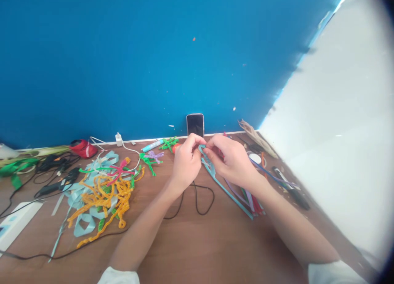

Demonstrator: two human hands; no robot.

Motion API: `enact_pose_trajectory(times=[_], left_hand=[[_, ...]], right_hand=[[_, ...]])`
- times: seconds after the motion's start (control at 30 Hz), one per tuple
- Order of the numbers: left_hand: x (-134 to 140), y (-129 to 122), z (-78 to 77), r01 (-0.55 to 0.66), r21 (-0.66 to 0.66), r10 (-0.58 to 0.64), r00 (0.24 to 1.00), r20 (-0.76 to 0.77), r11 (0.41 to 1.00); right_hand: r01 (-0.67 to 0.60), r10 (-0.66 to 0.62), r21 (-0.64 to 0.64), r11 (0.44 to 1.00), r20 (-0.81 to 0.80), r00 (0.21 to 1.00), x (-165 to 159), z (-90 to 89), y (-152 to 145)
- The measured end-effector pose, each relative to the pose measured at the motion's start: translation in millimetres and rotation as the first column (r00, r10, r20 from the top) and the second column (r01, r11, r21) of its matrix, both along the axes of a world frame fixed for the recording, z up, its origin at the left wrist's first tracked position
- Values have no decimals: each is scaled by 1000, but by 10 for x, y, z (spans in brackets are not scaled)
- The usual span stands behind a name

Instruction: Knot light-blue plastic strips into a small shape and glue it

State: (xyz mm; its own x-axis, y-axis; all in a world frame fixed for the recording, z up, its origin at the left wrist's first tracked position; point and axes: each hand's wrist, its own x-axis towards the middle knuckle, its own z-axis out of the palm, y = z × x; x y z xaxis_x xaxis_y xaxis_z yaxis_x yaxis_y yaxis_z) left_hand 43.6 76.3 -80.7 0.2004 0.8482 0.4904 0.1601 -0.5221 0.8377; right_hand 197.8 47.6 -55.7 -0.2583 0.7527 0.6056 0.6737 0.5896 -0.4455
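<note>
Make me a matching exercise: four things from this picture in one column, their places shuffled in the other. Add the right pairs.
Things:
1. Light blue strip
2. Phone
3. Orange cords
4. Power strip

Places:
A. Heaped with pale blue ribbon
B. At the picture's left edge
C. Between the fingers of the left hand and right hand
D. Upright, before the blue wall

Pairs: 1-C, 2-D, 3-A, 4-B
</note>
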Motion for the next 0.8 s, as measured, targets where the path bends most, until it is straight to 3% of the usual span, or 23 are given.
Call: enact_pose_trajectory(times=[0.17,0.3,0.57,0.8], left_hand=[[29,2,-45,30,33,-31,999,25,999],[11,20,3,39,73,-42,998,43,997],[-71,11,152,-69,316,135,972,-192,946],[-58,32,119,90,52,-87,995,-54,995]], right_hand=[[-4,4,6,1000,-13,1000,-2,2,-18],[-7,8,12,1000,-31,999,26,17,-2],[12,-11,53,999,-21,1000,50,14,28],[14,-14,48,999,-2,1000,21,-5,18]])
